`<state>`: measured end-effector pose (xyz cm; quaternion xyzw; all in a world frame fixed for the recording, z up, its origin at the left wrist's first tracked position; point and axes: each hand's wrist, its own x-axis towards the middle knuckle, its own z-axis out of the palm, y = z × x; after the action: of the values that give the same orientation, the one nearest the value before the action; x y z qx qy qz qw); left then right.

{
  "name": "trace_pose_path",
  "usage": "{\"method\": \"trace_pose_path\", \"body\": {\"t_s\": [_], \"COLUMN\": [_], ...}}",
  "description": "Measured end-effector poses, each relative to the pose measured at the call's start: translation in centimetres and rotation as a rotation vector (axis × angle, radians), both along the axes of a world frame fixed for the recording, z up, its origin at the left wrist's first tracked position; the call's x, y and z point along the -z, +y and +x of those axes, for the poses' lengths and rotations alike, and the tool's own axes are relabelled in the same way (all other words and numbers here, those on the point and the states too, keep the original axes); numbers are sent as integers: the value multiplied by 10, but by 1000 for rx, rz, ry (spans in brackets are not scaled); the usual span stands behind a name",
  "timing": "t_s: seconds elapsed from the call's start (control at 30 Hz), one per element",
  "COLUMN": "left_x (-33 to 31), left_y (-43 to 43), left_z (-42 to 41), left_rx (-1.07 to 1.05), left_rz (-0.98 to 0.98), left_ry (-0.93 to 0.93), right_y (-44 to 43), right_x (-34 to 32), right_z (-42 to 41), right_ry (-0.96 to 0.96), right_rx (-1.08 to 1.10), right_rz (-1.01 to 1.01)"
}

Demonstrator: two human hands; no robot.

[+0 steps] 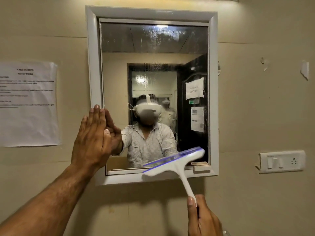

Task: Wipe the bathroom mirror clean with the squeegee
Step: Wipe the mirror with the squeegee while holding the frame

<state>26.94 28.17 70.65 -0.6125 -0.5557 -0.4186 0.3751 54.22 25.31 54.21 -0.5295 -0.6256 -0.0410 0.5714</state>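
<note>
The bathroom mirror (pixel 153 40) hangs on the wall in a white frame (pixel 92 57), with streaks and wet smears across its upper and middle glass. My left hand (pixel 92 135) lies flat, fingers together, against the frame's lower left side and the glass edge. My right hand (pixel 202 218) grips the handle of a white squeegee (pixel 173 163) with a purple blade. The squeegee head is tilted and blurred at the mirror's bottom right, overlapping the lower frame.
A printed paper sheet (pixel 29 103) is taped to the wall left of the mirror. A white switch and socket plate (pixel 281 161) sits on the wall to the right. A small ledge (pixel 201 167) juts from the frame's lower right corner.
</note>
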Motion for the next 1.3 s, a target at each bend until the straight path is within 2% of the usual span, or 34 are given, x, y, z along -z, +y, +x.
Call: {"method": "trace_pose_path", "body": {"t_s": [0.1,0.17,0.3,0.43,0.53,0.63,0.83,1.0,1.1,1.2,1.3], "left_x": [3,4,2,-1,0,-1,1,1,-4,-5,-3], "left_y": [-1,-3,-5,-4,-2,-3,-4,-18,-18,-12,-8], "left_z": [-3,-3,0,2,-3,-3,3,16,20,21,22], "left_rx": [-19,-23,-5,47,79,111,107,42,42,35,28], "left_rz": [-15,-23,-20,-7,-19,-15,-5,-54,-33,-12,2], "left_ry": [20,23,12,-45,-95,-139,-146,-147,-186,-200,-198], "right_y": [8,25,55,69,67,74,83,81,90,92,89], "right_x": [-48,-106,-222,-270,-261,-235,-199,-195,-198,-202,-205], "right_z": [14,21,19,-5,-30,-42,-37,6,45,96,143], "right_ry": [-317,-482,-887,-1170,-1226,-1184,-1158,-1163,-1192,-1188,-1186], "right_rx": [-90,-145,-203,-247,-338,-412,-350,-337,-308,-234,-147], "right_rz": [198,339,397,481,513,462,465,378,395,446,358]}}
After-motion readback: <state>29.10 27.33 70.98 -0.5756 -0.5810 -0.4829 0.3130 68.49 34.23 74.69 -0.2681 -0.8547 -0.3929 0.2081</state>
